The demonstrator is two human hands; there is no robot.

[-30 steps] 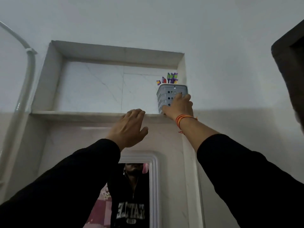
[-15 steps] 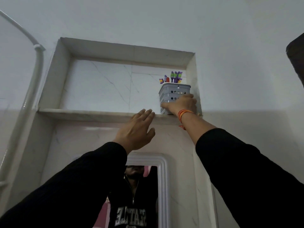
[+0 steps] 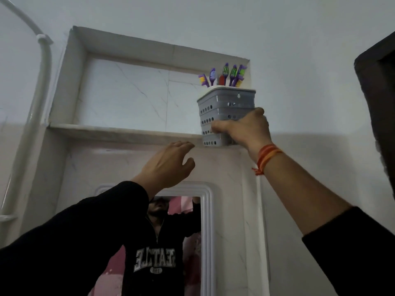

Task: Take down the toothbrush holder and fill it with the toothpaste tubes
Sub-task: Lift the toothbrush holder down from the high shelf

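High in the marble wall niche (image 3: pixel 128 99), the grey toothbrush holder (image 3: pixel 222 116) now tilts at the ledge's edge, newly gripped by the right hand (image 3: pixel 245 131), the open, empty left hand (image 3: pixel 168 165) poised beneath, so lowering can begin.

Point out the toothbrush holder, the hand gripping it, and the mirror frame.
toothbrush holder (image 3: pixel 215 110): head view, on its grey perforated left wall.
right hand (image 3: pixel 248 130): head view, on the back of the hand, closed around the holder.
mirror frame (image 3: pixel 206 221): head view, on its white right edge.
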